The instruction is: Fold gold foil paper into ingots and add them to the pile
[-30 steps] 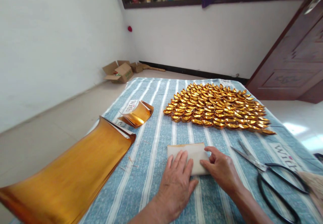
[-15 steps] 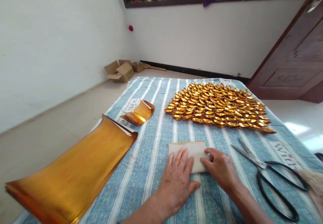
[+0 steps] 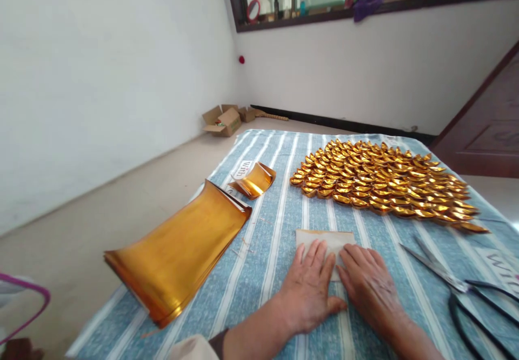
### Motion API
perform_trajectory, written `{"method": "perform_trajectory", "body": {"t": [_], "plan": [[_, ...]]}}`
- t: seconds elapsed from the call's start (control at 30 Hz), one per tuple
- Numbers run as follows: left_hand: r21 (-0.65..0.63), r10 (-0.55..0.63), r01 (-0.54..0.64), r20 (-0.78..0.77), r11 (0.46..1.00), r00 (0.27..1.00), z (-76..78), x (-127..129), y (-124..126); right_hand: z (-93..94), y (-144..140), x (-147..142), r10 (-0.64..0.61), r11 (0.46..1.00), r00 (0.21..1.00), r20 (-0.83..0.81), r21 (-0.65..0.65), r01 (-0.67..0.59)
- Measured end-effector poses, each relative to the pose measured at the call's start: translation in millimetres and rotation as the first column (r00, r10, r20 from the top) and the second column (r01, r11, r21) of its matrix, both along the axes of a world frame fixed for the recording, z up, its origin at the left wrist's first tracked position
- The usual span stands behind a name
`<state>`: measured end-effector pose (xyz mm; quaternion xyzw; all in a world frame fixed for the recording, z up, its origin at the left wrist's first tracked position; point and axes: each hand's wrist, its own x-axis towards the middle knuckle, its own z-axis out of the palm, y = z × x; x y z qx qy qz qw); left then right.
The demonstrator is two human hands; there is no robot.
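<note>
Both hands flat on folded paper, pressing a crease
Left hand (image 3: 310,290) & right hand (image 3: 371,287) lie open-palmed on the folded paper sheet (image 3: 324,239), no grip closed on it; uneven pressure could skew it, w/ scissors (image 3: 454,284) just right of the sheet

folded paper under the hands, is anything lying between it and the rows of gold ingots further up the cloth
Nothing visible. Both the left hand and right hand press the folded paper; only bare striped cloth separates it from the gold ingots. The scissors lie off to the right.
</note>
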<state>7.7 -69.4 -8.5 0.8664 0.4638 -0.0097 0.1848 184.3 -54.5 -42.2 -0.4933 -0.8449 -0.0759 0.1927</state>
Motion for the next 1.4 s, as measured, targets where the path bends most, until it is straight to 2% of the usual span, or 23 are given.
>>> {"method": "perform_trajectory", "body": {"t": [0.23, 0.43, 0.7, 0.9, 1.07, 1.27, 1.4], "plan": [[-0.031, -0.016, 0.016, 0.017, 0.999, 1.000, 2.2, 0, -1, -15.4, -9, 5, -0.064, 0.998, 0.996, -0.054, -0.016, 0.063], [-0.046, -0.031, 0.033, 0.044, 0.998, 0.999, 3.8, -4, -1, -16.2, -12, 14, -0.134, 0.988, 0.983, -0.124, -0.100, 0.122], [-0.081, -0.086, 0.092, 0.084, 0.992, 0.993, 7.3, -10, 4, -21.4, -11, 40, -0.220, 0.967, 0.957, -0.190, -0.175, 0.187], [-0.095, -0.146, 0.153, 0.075, 0.984, 0.986, 11.3, -15, 9, -21.8, -9, 50, -0.243, 0.955, 0.943, -0.229, -0.228, 0.190], [-0.067, -0.184, 0.190, 0.081, 0.980, 0.980, 11.4, -31, 9, -20.7, -9, 51, -0.241, 0.954, 0.937, -0.252, -0.237, 0.182], [0.030, -0.131, 0.132, -0.020, 0.991, 0.991, 29.3, -60, -3, -20.7, -9, 51, -0.229, 0.963, 0.934, -0.273, -0.201, 0.178], [0.068, -0.095, 0.102, -0.088, 0.992, 0.992, 38.3, -69, -9, -21.0, -9, 51, -0.227, 0.966, 0.932, -0.283, -0.190, 0.178]]}}
